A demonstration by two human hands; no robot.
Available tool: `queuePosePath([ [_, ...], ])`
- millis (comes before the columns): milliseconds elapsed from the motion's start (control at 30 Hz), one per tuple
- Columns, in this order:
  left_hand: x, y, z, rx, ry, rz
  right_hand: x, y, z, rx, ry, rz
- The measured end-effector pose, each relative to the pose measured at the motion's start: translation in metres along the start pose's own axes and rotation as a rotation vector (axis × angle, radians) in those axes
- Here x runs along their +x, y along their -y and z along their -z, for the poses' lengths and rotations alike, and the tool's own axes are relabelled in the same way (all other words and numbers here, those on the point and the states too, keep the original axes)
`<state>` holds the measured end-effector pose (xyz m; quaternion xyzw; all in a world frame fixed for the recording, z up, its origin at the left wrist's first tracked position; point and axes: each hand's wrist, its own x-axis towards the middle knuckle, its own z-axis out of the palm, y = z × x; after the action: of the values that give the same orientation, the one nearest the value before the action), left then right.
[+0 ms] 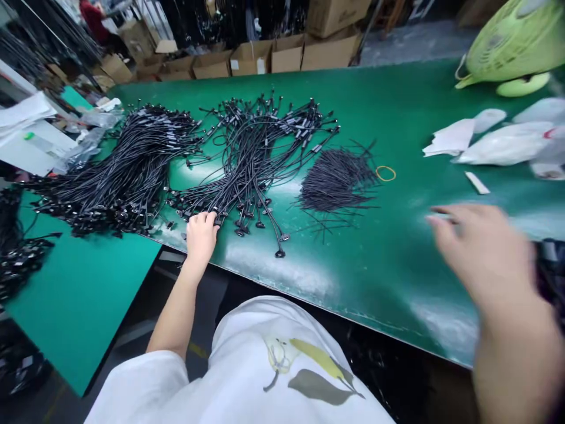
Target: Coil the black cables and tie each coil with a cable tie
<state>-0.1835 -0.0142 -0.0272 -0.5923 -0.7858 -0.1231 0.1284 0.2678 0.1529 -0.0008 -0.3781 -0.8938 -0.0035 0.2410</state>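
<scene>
on the green surface (397,106), near its front edge, the left hand (200,235) rests with fingertips on the connector ends of the middle heap of black cables (251,153). fingers curled lightly over a few plugs; whether any one cable is actually pinched, cannot tell.

right hand (481,253) hovers over the surface on the right side, blurred, fingers spread and loose, nothing visibly held. it is well apart from the cables.

progress, as a judgement only: little looks finished. the middle heap is fanned out and loose, plugs pointing toward the person. a second, denser heap of cables (119,171) lies to the left, strands lying more parallel, reaching onto the lower teal board (79,294). no tied bundles can be made out in either heap. most of the stock seems unhandled.

between the two hands, just right of the middle heap: a pile of thin black ties (335,179), scattered at its edges, and one yellow rubber band (385,173) just beside it. the ties are nearer the left hand than the right.

far right: white plastic bags (503,144), a small pale strip (477,182), a green fan (516,41) at the corner. cardboard boxes (286,56) line the far edge.
</scene>
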Motion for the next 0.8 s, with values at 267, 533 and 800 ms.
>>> queuePosePath([
  [267, -0.009, 0.008, 0.008, -0.169, -0.074, -0.042, 0.134, 0.188, -0.078, 0.071, 0.247, 0.346],
  [533, -0.083, 0.070, -0.004, -0.266, 0.137, 0.026, 0.209, 0.229, -0.157, -0.120, 0.405, 0.480],
  [800, -0.128, 0.066, -0.011, -0.480, 0.052, 0.317, 0.203, 0.207, -0.124, -0.002, 0.109, 0.575],
])
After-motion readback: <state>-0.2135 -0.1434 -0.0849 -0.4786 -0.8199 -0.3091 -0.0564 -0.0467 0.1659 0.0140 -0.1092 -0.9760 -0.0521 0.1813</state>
